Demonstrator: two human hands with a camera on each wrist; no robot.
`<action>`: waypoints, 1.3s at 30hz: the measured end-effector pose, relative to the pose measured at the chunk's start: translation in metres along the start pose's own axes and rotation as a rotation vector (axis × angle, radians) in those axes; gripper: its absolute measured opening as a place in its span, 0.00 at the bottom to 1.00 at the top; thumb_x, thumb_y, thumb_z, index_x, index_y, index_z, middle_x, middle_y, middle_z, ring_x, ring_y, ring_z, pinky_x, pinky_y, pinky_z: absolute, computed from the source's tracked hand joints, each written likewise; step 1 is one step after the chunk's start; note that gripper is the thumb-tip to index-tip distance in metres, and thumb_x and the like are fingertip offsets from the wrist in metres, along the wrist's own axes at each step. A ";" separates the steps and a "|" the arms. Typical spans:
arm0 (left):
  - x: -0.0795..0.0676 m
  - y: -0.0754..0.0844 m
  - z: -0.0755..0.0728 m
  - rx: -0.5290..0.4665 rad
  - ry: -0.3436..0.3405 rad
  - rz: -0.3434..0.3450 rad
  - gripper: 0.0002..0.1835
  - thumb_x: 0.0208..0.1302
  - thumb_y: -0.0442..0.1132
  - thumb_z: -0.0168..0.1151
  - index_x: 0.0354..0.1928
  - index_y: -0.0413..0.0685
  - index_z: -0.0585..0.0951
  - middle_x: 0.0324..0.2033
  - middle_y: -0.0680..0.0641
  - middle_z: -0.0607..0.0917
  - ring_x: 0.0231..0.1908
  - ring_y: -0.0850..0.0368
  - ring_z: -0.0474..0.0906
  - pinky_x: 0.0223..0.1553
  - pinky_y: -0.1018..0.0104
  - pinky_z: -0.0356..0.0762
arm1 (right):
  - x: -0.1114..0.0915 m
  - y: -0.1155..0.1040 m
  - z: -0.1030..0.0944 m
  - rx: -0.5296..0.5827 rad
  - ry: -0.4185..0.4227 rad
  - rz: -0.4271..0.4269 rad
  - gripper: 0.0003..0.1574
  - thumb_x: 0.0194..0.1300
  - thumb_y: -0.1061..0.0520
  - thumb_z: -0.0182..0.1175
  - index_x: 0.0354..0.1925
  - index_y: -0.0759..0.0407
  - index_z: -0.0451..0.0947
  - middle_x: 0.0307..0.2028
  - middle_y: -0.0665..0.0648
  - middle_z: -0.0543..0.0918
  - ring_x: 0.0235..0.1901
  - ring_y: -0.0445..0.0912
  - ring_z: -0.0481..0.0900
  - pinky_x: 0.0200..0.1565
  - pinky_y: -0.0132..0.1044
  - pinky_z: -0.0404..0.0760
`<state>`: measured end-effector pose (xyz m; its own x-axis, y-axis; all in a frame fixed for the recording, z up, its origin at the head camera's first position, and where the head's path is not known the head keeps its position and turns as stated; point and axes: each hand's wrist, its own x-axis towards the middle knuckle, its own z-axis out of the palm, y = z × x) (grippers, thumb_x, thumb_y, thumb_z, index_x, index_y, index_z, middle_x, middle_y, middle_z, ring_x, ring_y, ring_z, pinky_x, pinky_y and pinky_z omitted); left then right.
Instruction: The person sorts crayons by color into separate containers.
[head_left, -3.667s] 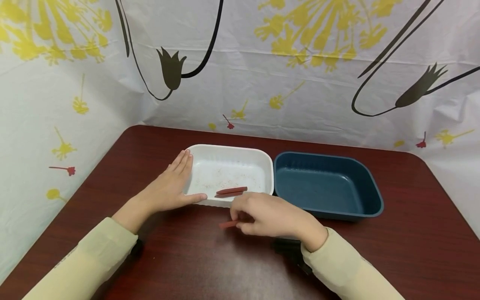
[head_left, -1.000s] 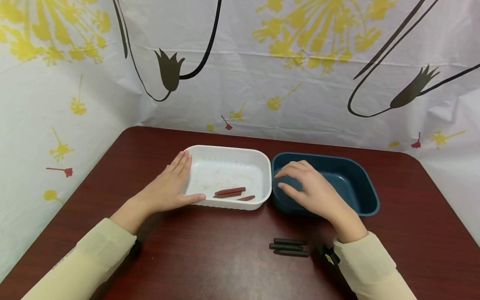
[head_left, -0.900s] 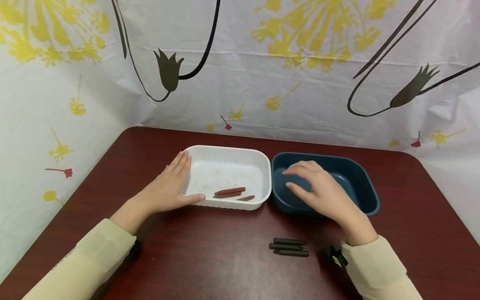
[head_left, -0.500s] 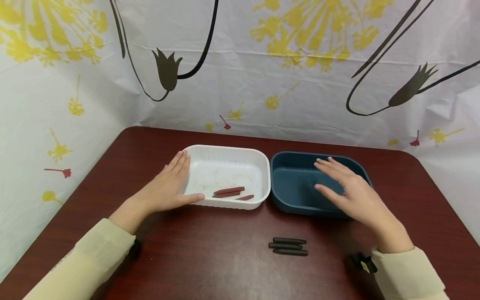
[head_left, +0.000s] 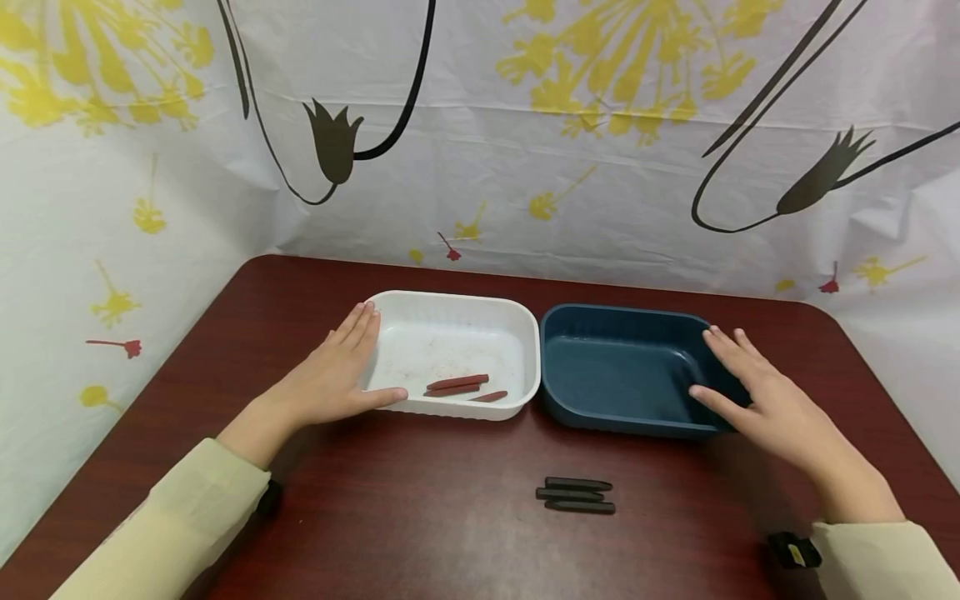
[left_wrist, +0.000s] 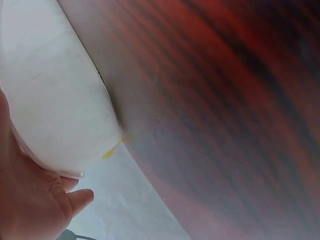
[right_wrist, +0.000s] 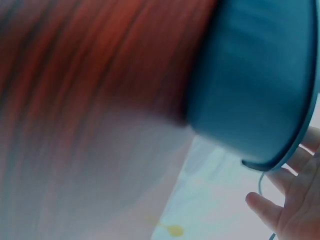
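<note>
My left hand [head_left: 326,379] rests with straight fingers along the left end of the white tray [head_left: 427,342], its thumb over the near rim. Three reddish-brown crayons [head_left: 457,382] lie near the front of that tray. My right hand [head_left: 783,417], fingers spread, is at the right end of the dark blue tray [head_left: 615,367] and holds nothing. In the right wrist view, the fingers [right_wrist: 300,160] are right at the blue tray's rim. Three black crayons [head_left: 576,495] lie side by side on the table in front of the blue tray.
Both trays stand side by side on the dark red-brown table [head_left: 420,517]. Small reddish crumbs are scattered on the white tray's floor. A white patterned cloth [head_left: 450,125] hangs behind the table and along its sides.
My right hand has put a reddish-brown crayon into the white tray, then moved right across the blue tray to its far end, its fingers straightening. My left hand stays in place.
</note>
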<state>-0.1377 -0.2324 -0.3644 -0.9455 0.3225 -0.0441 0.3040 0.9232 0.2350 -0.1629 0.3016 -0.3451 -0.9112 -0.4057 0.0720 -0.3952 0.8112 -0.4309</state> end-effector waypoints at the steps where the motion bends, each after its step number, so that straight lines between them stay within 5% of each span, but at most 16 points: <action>1: 0.000 0.000 0.000 0.000 0.000 0.001 0.64 0.60 0.75 0.54 0.77 0.32 0.42 0.79 0.37 0.38 0.79 0.41 0.32 0.74 0.37 0.49 | -0.001 0.004 -0.001 0.005 -0.010 0.001 0.52 0.70 0.45 0.61 0.80 0.48 0.43 0.80 0.58 0.45 0.80 0.54 0.29 0.63 0.78 0.48; 14: 0.000 0.001 -0.007 0.019 -0.047 -0.013 0.63 0.60 0.77 0.51 0.78 0.37 0.41 0.79 0.39 0.37 0.79 0.41 0.32 0.72 0.32 0.46 | -0.004 0.025 0.006 0.049 -0.074 -0.023 0.54 0.71 0.47 0.58 0.80 0.47 0.35 0.80 0.53 0.34 0.79 0.47 0.24 0.66 0.77 0.30; 25: -0.005 0.000 -0.008 0.010 -0.041 -0.003 0.58 0.62 0.75 0.49 0.79 0.44 0.42 0.80 0.43 0.38 0.79 0.45 0.29 0.72 0.28 0.35 | -0.005 0.026 0.011 -0.044 -0.063 -0.054 0.62 0.65 0.44 0.65 0.80 0.52 0.36 0.80 0.57 0.38 0.80 0.50 0.30 0.66 0.78 0.42; 32: -0.002 0.009 -0.007 -0.004 0.023 0.142 0.51 0.65 0.72 0.51 0.80 0.51 0.49 0.80 0.46 0.45 0.80 0.45 0.35 0.73 0.30 0.43 | -0.007 0.025 0.008 -0.075 -0.073 -0.053 0.65 0.64 0.42 0.65 0.80 0.54 0.33 0.80 0.57 0.35 0.80 0.52 0.29 0.66 0.78 0.42; 39: 0.003 0.033 -0.011 -0.104 0.067 0.314 0.44 0.67 0.63 0.59 0.77 0.51 0.58 0.79 0.49 0.51 0.79 0.44 0.42 0.74 0.39 0.51 | -0.008 0.021 0.006 -0.106 -0.082 -0.035 0.66 0.64 0.40 0.64 0.80 0.54 0.32 0.80 0.58 0.35 0.80 0.53 0.29 0.66 0.78 0.43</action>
<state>-0.1313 -0.2030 -0.3463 -0.8141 0.5704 0.1093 0.5716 0.7535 0.3248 -0.1631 0.3197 -0.3607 -0.8856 -0.4643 0.0101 -0.4409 0.8340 -0.3318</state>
